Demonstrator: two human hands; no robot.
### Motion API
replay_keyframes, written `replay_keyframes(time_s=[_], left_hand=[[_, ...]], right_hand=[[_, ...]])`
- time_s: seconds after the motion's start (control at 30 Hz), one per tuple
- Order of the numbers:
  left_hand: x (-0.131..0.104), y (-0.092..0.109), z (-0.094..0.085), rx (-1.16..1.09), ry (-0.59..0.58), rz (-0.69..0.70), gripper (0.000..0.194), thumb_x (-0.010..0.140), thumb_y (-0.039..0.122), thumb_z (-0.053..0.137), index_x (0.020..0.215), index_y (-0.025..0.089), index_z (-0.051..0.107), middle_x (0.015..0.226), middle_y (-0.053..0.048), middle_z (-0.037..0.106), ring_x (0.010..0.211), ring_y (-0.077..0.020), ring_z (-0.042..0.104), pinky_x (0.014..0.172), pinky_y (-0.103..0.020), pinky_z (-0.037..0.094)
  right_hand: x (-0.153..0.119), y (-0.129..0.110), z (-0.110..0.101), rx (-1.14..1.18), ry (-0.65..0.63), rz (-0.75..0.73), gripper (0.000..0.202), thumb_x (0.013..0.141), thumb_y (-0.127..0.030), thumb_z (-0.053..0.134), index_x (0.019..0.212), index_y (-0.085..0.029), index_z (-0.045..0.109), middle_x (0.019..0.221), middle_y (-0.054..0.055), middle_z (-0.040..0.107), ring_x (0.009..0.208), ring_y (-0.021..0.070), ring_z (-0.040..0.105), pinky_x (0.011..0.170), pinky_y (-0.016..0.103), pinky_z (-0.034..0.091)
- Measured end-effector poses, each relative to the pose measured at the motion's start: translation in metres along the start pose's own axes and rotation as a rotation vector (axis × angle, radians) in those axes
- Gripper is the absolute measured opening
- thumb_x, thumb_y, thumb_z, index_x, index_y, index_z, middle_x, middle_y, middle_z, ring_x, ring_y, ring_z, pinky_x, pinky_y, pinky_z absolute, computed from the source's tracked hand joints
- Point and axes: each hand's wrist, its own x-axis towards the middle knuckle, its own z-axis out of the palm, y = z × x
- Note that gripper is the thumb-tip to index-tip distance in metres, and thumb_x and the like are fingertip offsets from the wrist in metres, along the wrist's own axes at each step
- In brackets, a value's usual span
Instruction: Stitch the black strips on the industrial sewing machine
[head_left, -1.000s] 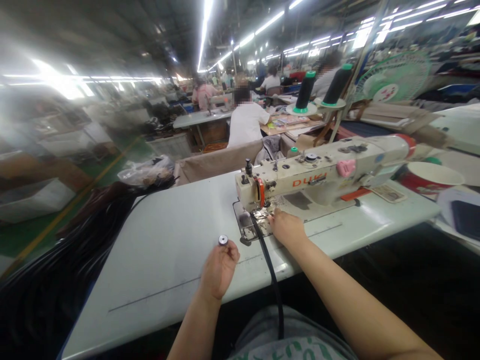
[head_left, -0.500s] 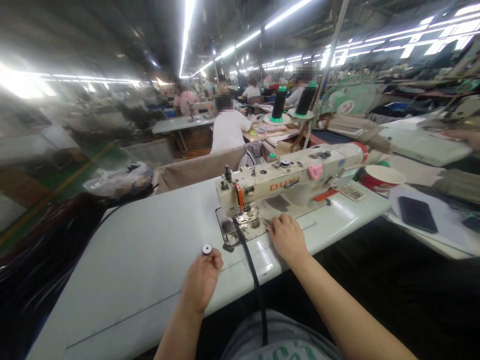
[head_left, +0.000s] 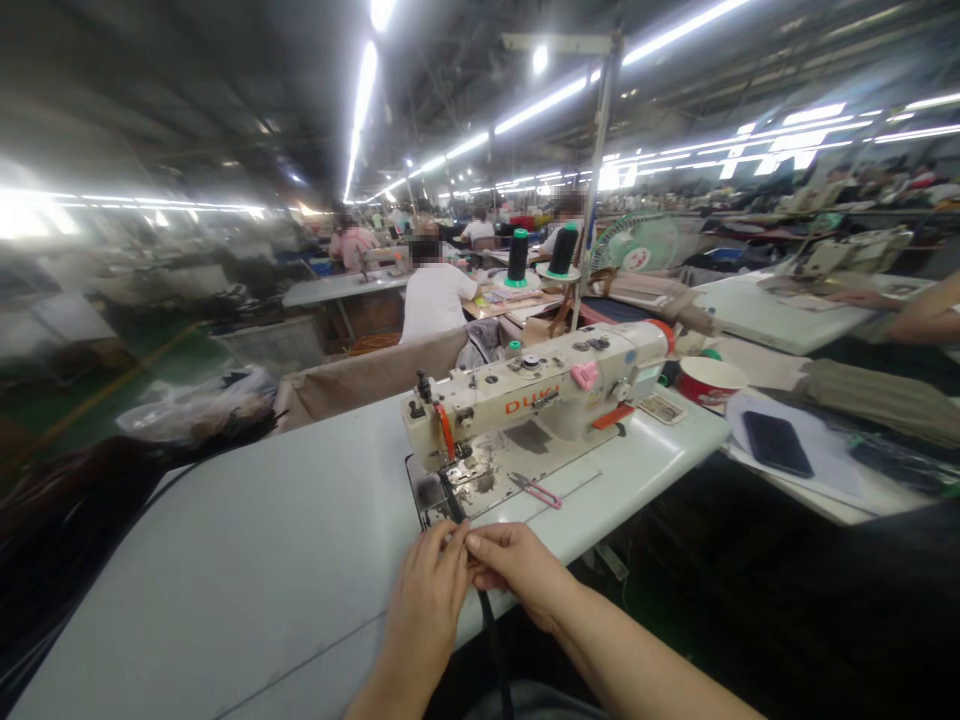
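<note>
Over the front edge of the sewing table, my left hand (head_left: 429, 590) and my right hand (head_left: 517, 568) meet with their fingertips together. Both are closed, and whatever they pinch is hidden; the bobbin seen earlier in my left hand does not show. A black strap (head_left: 492, 640) runs from the needle area of the sewing machine (head_left: 540, 395), passes under my fingers and hangs down toward my lap. Pink-handled thread snips (head_left: 537, 490) lie on the machine bed, just beyond my right hand.
A dark phone (head_left: 778, 444) rests on white sheets at the right, near a red-and-white tub (head_left: 711, 382). Black thread cones (head_left: 517, 258) stand behind the machine. A person in white (head_left: 435, 300) sits ahead. Dark material (head_left: 67, 560) is heaped at the left.
My right hand has left the snips on the machine bed and come left and nearer. It has joined my left hand over the strap. The bobbin has gone out of sight. My view has tilted up.
</note>
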Motion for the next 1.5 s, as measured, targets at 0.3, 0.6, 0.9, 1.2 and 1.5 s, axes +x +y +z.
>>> replay_keyframes(time_s=[0.3, 0.6, 0.9, 1.2, 1.5], left_hand=[[-0.001, -0.013, 0.003, 0.322, -0.106, 0.387, 0.045, 0.094, 0.026, 0.068, 0.139, 0.030, 0.066, 0.130, -0.006, 0.072, 0.123, -0.0280, 0.064, 0.108, -0.043, 0.050], [0.006, -0.021, 0.003, 0.445, -0.041, 0.514, 0.037, 0.098, 0.033, 0.065, 0.134, 0.027, 0.068, 0.124, -0.004, 0.076, 0.116, -0.0236, 0.068, 0.106, -0.036, 0.051], [0.016, -0.029, -0.008, -0.273, -0.009, -0.290, 0.051, 0.075, 0.052, 0.086, 0.119, 0.026, 0.078, 0.118, -0.007, 0.078, 0.116, -0.0256, 0.070, 0.100, -0.031, 0.056], [0.009, -0.046, -0.013, -0.930, 0.174, -0.527, 0.051, 0.066, 0.040, 0.095, 0.111, 0.020, 0.080, 0.112, -0.010, 0.077, 0.094, -0.0164, 0.071, 0.086, -0.024, 0.061], [0.010, -0.043, -0.012, -1.003, 0.134, -0.512, 0.044, 0.075, 0.039, 0.090, 0.112, 0.017, 0.080, 0.115, -0.011, 0.075, 0.096, -0.0160, 0.070, 0.091, -0.024, 0.059]], right_hand=[[-0.006, 0.000, -0.013, 0.047, -0.006, -0.029, 0.065, 0.065, -0.063, 0.091, 0.110, -0.017, 0.079, 0.088, 0.004, 0.075, 0.080, 0.0147, 0.069, 0.079, 0.027, 0.054], [-0.005, 0.011, -0.024, 0.245, 0.070, 0.022, 0.057, 0.065, -0.055, 0.094, 0.100, -0.013, 0.079, 0.085, 0.006, 0.076, 0.078, 0.0140, 0.072, 0.074, 0.023, 0.053], [0.004, -0.029, -0.048, -0.022, 0.197, -0.178, 0.062, 0.068, -0.074, 0.081, 0.086, -0.015, 0.076, 0.071, 0.002, 0.071, 0.057, 0.0086, 0.058, 0.050, 0.020, 0.037], [0.009, -0.147, -0.071, -0.820, 0.437, -0.536, 0.019, 0.096, -0.025, 0.050, 0.093, -0.020, 0.068, 0.088, 0.003, 0.073, 0.076, 0.0158, 0.066, 0.071, 0.028, 0.049], [0.033, -0.225, -0.057, -1.670, 0.821, -0.428, 0.038, 0.105, -0.044, 0.047, 0.128, -0.020, 0.066, 0.124, 0.014, 0.072, 0.108, 0.0273, 0.069, 0.089, 0.034, 0.049]])
